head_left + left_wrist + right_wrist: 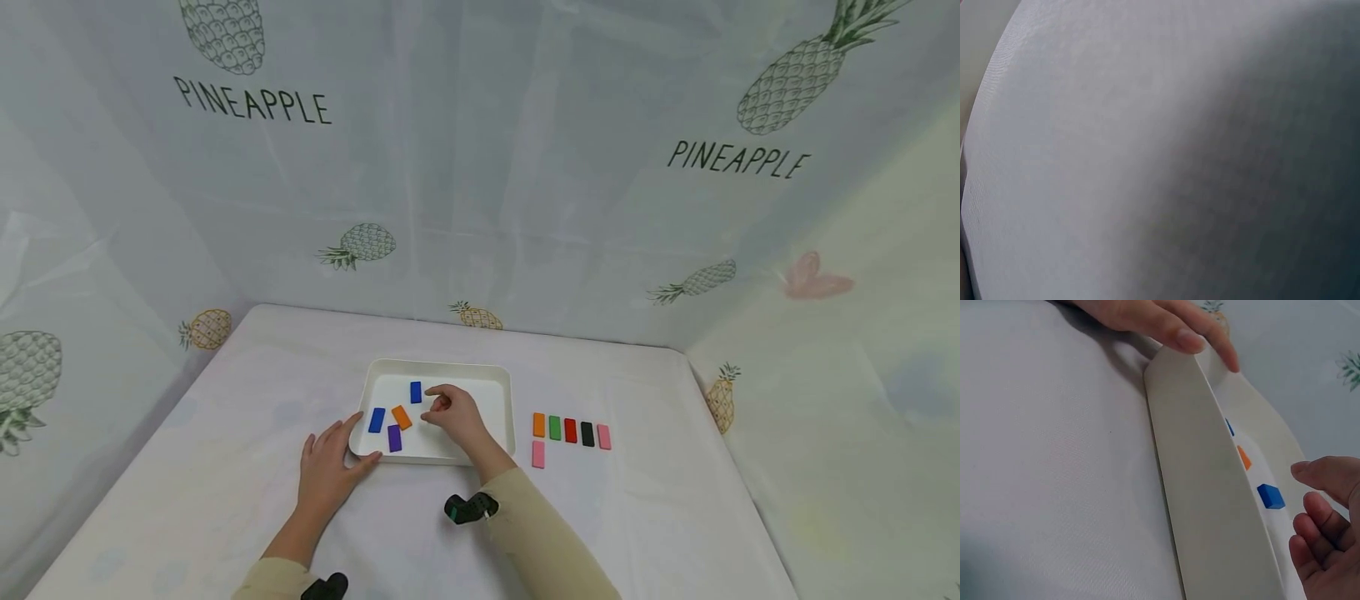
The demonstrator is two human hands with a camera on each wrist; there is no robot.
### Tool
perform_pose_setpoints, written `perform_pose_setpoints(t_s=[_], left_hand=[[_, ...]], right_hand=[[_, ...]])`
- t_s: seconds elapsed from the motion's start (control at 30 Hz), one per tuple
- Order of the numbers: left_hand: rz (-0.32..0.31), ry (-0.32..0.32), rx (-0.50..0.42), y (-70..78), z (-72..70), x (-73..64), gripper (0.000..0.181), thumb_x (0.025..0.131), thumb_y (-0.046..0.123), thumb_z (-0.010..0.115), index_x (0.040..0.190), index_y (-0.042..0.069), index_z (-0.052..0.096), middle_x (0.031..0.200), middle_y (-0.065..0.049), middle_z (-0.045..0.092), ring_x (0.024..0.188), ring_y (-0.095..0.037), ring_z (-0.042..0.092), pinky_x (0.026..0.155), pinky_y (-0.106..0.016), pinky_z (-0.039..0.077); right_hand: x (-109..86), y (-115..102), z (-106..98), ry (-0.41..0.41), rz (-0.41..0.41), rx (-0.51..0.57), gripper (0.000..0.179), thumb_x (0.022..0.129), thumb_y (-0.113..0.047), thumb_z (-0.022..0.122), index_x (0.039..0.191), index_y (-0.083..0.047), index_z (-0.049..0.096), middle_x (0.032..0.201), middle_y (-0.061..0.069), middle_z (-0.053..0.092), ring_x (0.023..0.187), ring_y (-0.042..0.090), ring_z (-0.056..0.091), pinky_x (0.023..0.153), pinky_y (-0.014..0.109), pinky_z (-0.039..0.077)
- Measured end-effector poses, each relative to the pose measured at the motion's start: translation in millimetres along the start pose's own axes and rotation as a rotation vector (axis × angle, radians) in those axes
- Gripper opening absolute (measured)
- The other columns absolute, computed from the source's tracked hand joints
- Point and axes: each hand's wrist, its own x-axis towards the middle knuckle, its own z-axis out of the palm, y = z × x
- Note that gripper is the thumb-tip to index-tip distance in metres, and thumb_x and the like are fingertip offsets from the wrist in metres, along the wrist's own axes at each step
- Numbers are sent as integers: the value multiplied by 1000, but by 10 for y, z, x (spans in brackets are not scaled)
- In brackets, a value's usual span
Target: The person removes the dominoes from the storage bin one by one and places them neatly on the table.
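Note:
A shallow white tray (480, 377) lies on the table with two blue blocks, an orange block (402, 417) and a purple block (394, 438) in it. My left hand (327, 468) rests at the tray's near left corner, thumb and index finger spread along the rim. Over the tray's middle is my right hand (456, 417), thumb and index finger apart with nothing between them. The upper blue block (416, 392) is nearest to its fingertips; the other blue block (377, 420) lies further left. In the right wrist view, the tray's wall partly hides the blocks.
Right of the tray, a row holds orange (538, 425), green (554, 428), red (571, 431), black (587, 434) and pink (604, 437) blocks. Another pink block (537, 454) lies below the orange one. Pineapple-print curtains (480, 167) surround the white-covered table (660, 517).

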Motion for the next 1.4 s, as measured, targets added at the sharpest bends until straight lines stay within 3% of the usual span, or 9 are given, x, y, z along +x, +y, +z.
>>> perform_pose_setpoints(t_s=[0.3, 0.5, 0.87, 1.13, 1.4], left_hand=[[-15, -10, 2, 21, -19, -3, 85, 79, 52, 75, 146, 11, 42, 142, -21, 48, 137, -42, 32, 112, -66, 5], [-27, -33, 9, 4, -27, 1, 86, 79, 53, 74, 147, 12, 41, 144, -20, 47, 138, -40, 30, 113, -64, 3], [-16, -8, 7, -9, -9, 6, 85, 79, 52, 75, 146, 11, 43, 142, -20, 49, 136, -41, 33, 112, -65, 6], [-42, -39, 20, 20, -33, 32, 85, 79, 51, 75, 147, 12, 41, 144, -19, 47, 138, -40, 31, 113, -64, 3], [-47, -41, 28, 49, -45, 30, 84, 79, 47, 77, 147, 11, 41, 143, -20, 48, 137, -41, 32, 112, -65, 4]], right_hand=[[147, 79, 116, -7, 72, 68, 37, 80, -3, 78, 115, -3, 67, 80, 1, 61, 72, 13, 54, 69, 22, 53], [245, 150, 186, 14, 87, 88, 37, 79, -1, 79, 114, -4, 68, 79, 1, 62, 70, 12, 55, 70, 22, 55], [348, 281, 200, -2, 105, 59, 42, 77, -1, 80, 117, -7, 68, 76, 1, 60, 66, 12, 51, 64, 22, 49], [420, 271, 237, -68, 102, -109, 51, 80, -19, 81, 128, -16, 64, 74, -1, 56, 67, 14, 49, 69, 25, 45], [455, 226, 232, -51, 115, -222, 59, 82, -25, 81, 135, -18, 58, 73, -2, 56, 64, 13, 48, 64, 25, 42]])
